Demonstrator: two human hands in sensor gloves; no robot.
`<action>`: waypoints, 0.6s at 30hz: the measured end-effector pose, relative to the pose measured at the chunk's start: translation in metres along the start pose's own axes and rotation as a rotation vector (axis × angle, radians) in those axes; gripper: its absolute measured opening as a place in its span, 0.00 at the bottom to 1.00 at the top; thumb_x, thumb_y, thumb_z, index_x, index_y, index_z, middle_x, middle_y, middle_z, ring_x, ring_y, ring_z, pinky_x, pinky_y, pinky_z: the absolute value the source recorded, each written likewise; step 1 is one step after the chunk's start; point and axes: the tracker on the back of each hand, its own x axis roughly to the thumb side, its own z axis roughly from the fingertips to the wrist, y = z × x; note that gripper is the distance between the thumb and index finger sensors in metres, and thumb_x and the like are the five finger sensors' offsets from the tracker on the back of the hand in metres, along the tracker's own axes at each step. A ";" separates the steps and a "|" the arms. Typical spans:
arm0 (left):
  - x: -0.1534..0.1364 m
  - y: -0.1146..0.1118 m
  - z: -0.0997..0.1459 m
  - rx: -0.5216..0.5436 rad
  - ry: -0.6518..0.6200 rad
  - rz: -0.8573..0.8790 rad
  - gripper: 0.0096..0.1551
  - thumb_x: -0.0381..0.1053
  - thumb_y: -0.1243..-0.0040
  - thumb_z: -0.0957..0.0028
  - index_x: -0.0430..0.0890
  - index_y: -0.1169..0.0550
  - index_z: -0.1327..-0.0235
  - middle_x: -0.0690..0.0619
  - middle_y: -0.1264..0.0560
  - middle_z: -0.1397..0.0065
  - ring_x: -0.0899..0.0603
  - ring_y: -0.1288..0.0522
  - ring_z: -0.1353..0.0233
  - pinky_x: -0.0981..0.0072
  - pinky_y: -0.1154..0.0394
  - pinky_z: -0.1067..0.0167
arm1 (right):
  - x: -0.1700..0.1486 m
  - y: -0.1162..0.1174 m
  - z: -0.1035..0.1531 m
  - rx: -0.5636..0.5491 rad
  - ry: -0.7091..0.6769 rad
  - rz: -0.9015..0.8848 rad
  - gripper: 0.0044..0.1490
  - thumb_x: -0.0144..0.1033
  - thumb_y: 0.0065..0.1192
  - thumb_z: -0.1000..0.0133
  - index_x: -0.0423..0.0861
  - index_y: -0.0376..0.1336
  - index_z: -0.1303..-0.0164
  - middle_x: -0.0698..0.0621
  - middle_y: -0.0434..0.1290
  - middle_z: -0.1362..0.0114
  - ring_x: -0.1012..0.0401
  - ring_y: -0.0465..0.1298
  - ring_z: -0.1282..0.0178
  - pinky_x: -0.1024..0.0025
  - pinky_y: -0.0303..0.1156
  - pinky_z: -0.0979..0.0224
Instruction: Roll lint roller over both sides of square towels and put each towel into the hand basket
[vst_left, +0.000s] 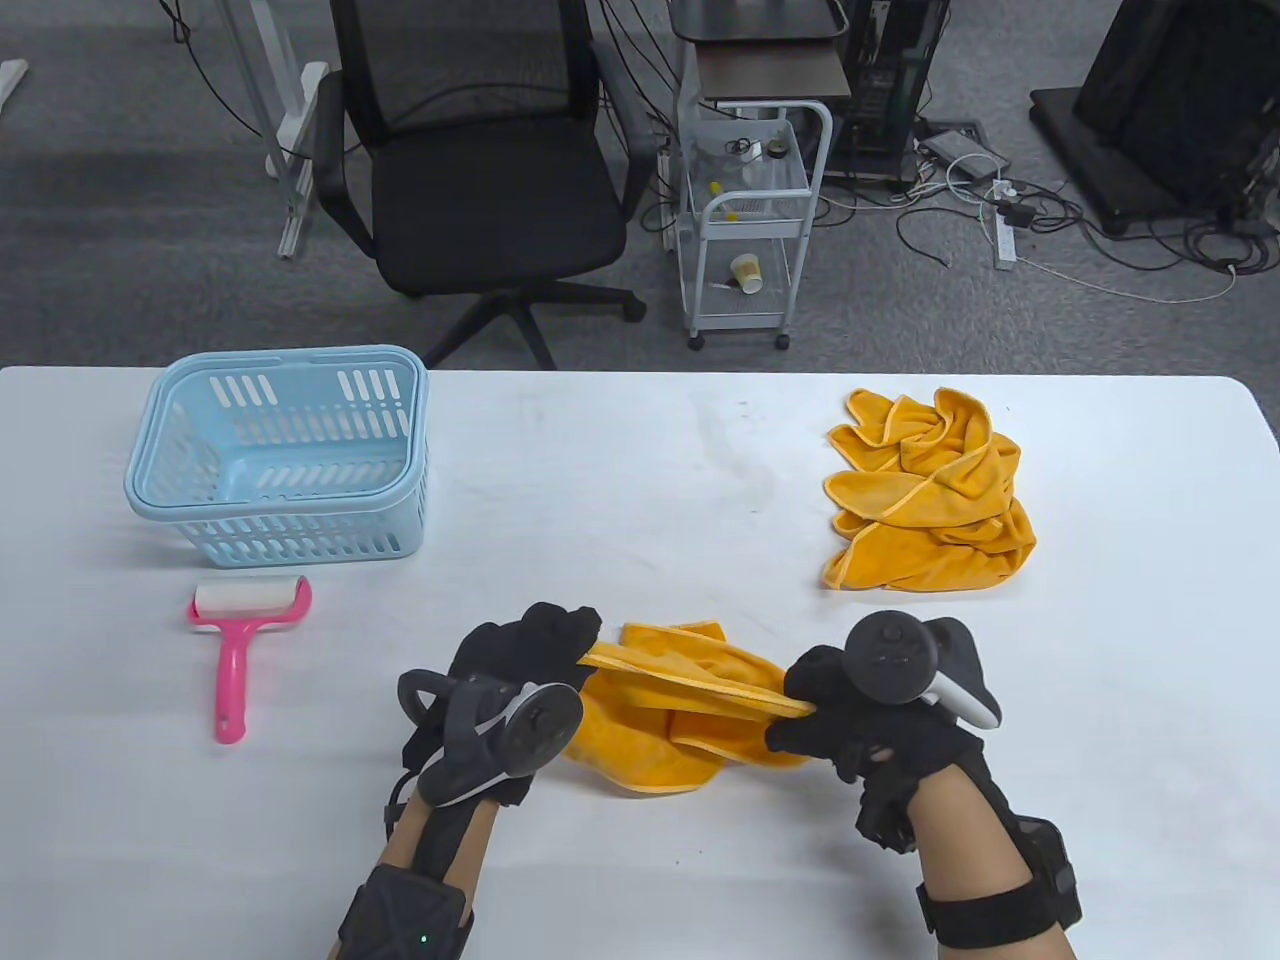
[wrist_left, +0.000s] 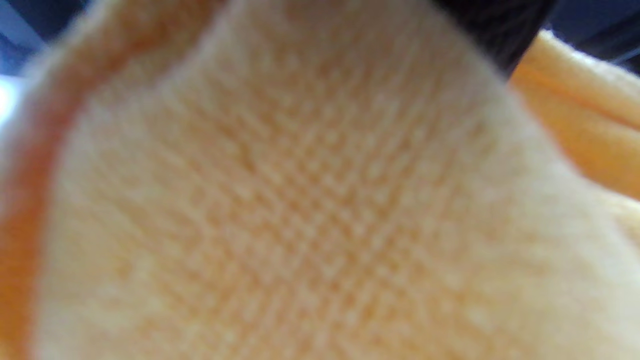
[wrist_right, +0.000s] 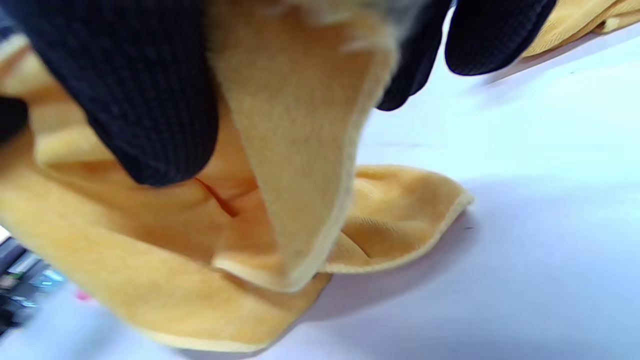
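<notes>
Towel in hand (vst_left: 690, 700): orange square cloth near the front of the desk (vst_left: 620, 480), partly lifted, its lower folds resting on the surface.
Left hand (vst_left: 520, 650): fingers pinching one end of the upper hem.
Right hand (vst_left: 840, 710): fingers curled on the other end of that hem.
Handling: judged soft, light and limp; it sags between grips, so corners or hem suit best.
Pile (vst_left: 930, 490): remaining towels, far right.
Lint roller (vst_left: 245, 625): pink, lying just in front of the basket (vst_left: 280, 450).
</notes>
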 end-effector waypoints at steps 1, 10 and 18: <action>-0.002 0.004 -0.001 0.010 -0.007 -0.010 0.22 0.62 0.30 0.55 0.62 0.22 0.48 0.56 0.17 0.48 0.52 0.17 0.69 0.51 0.16 0.52 | 0.000 -0.010 0.005 -0.044 -0.034 -0.042 0.23 0.50 0.80 0.48 0.44 0.74 0.57 0.42 0.74 0.32 0.37 0.71 0.28 0.31 0.66 0.31; -0.043 0.098 0.008 -0.007 -0.048 0.059 0.22 0.60 0.29 0.55 0.62 0.20 0.47 0.58 0.15 0.46 0.51 0.15 0.61 0.46 0.18 0.43 | 0.035 -0.100 0.052 -0.192 -0.240 -0.213 0.26 0.50 0.71 0.43 0.44 0.74 0.45 0.41 0.74 0.31 0.37 0.71 0.28 0.30 0.63 0.29; -0.070 0.175 0.024 0.112 -0.059 0.144 0.21 0.55 0.31 0.49 0.65 0.22 0.42 0.60 0.17 0.39 0.49 0.14 0.48 0.41 0.22 0.35 | 0.072 -0.150 0.084 -0.161 -0.342 -0.231 0.27 0.47 0.66 0.39 0.43 0.72 0.37 0.40 0.72 0.29 0.36 0.70 0.27 0.29 0.63 0.29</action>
